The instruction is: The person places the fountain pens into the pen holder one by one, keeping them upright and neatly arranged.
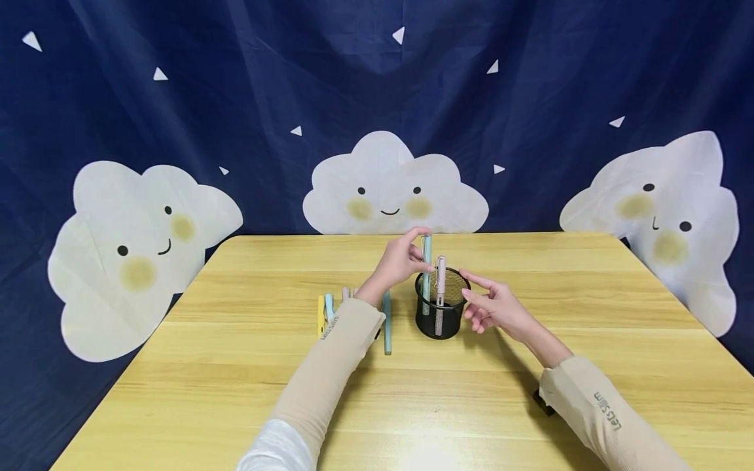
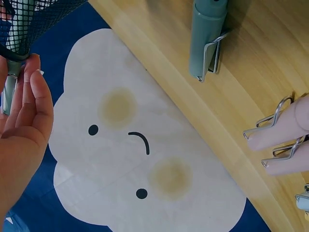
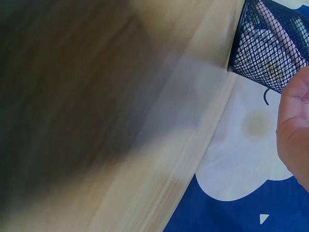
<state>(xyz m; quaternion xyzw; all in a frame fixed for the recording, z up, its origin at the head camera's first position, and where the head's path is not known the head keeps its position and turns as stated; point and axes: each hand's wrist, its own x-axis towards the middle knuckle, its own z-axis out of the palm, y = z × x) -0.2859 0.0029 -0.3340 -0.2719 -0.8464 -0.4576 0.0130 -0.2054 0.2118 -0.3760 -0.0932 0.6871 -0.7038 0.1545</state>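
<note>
My left hand (image 1: 396, 261) pinches a light teal pen (image 1: 427, 247) near its top, between thumb and fingers. The pen's lower part stands inside a black mesh pen holder (image 1: 438, 324). Beside it in the holder leans a pale pink pen (image 1: 441, 275) with a metal clip. In the left wrist view, the fingertips are right at the holder's rim (image 2: 14, 55). My right hand (image 1: 501, 311) is at the right side of the holder, index finger extended to the rim and thumb close to the mesh. That hand has no pen in it.
Left of the holder, a darker teal pen (image 1: 387, 333) lies on the wooden table (image 1: 471, 405). Further left are a yellow pen (image 1: 321, 315), a light blue pen (image 1: 329, 305) and two pink pens (image 2: 280, 121), partly hidden by the left forearm. A blue cloud-printed curtain (image 1: 253, 98) hangs behind.
</note>
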